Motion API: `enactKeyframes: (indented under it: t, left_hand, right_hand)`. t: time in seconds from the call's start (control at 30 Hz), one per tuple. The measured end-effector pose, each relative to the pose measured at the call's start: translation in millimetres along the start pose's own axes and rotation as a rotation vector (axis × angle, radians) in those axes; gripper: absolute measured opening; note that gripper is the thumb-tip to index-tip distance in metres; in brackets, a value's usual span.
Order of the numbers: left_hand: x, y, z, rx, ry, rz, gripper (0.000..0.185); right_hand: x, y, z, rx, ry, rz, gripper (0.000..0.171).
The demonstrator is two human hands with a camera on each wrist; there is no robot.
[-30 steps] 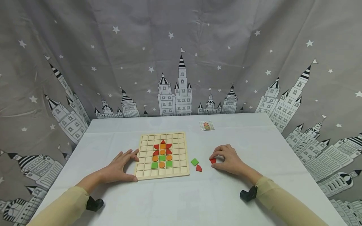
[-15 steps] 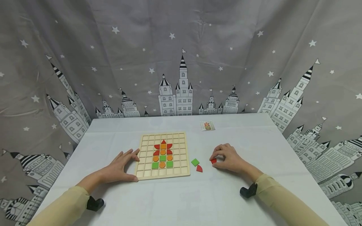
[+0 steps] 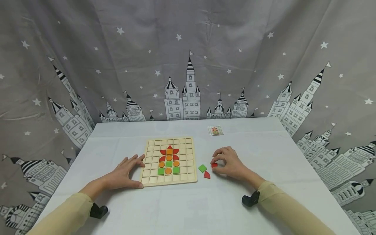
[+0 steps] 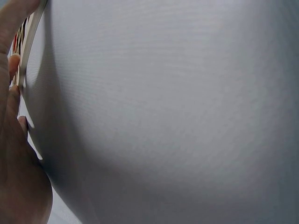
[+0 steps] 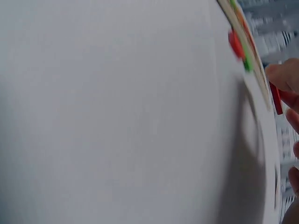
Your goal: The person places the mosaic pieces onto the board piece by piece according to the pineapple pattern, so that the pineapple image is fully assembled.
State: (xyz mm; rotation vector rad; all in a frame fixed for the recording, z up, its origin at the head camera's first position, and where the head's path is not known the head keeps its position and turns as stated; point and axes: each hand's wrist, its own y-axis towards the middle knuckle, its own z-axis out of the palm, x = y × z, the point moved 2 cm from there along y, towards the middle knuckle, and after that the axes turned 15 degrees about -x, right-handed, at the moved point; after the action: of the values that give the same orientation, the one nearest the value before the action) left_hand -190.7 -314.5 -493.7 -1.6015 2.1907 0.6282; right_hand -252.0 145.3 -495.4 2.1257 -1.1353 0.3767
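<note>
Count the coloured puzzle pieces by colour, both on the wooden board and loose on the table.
Red pieces: 7
Orange pieces: 5
Green pieces: 4
Total: 16

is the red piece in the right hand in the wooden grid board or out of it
Out. The right hand pinches the small red piece over the white table, right of the wooden grid board.

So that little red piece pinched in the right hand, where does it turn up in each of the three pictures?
Head: the red piece is right of centre, at the right hand's fingertips.
Left wrist: not in it.
Right wrist: the red piece is a sliver at the right edge.
Shared landmark: the wooden board.
</note>
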Motion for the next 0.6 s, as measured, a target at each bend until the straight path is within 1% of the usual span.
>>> enactKeyframes:
  t: [0.17, 0.33, 0.47, 0.6]
  left_hand:
    - [0.0, -0.2, -0.3, 0.001, 0.0, -0.003, 0.074]
    - [0.4, 0.0, 0.2, 0.006, -0.006, -0.004, 0.074]
    - [1.1, 0.3, 0.6, 0.006, -0.008, -0.005, 0.075]
    - [2.4, 0.3, 1.4, 0.007, -0.003, -0.007, 0.075]
  right_hand:
    - [28.3, 10.7, 20.7, 0.008, 0.029, -0.016, 0.016]
    - [54.0, 16.8, 46.5, 0.043, 0.061, -0.035, 0.017]
    - [72.5, 20.1, 64.3, 0.055, 0.079, -0.084, 0.016]
    - [87.3, 23.1, 77.8, 0.06, 0.056, -0.124, 0.016]
